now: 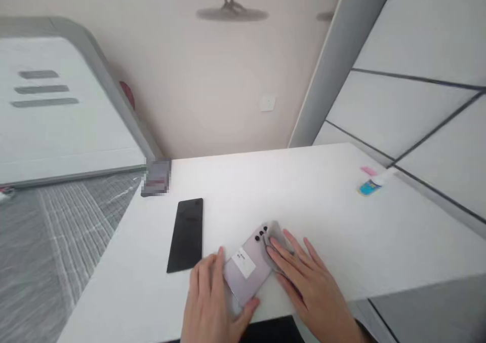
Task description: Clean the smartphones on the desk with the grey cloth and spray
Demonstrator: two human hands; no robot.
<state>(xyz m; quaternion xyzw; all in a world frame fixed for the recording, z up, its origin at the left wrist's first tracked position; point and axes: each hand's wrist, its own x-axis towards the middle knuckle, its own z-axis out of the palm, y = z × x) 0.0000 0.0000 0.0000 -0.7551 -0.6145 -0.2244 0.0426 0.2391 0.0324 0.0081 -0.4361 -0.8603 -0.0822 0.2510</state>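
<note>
A lilac smartphone (pixel 255 271) lies on the white table with its back up, tilted to the right. Three dark camera lenses and a white label show on it. My left hand (pixel 210 297) grips its lower left end, fingers along one side and thumb at the bottom corner. Under the fingers of my right hand (pixel 309 284) is a grey cloth (pixel 274 231), pressed against the phone's right edge near the lenses. Part of the cloth is hidden by that hand. To the left of my left hand rests a dark, flat phone-like slab (pixel 187 234).
The white table (pixel 304 196) meets the wall at the back. A blurred dark item (pixel 156 177) sits at its far left corner. On the right lie a blue-and-white bottle or tube (pixel 370 187) and a small pink object (pixel 368 170). A bed (pixel 76 221) stands left.
</note>
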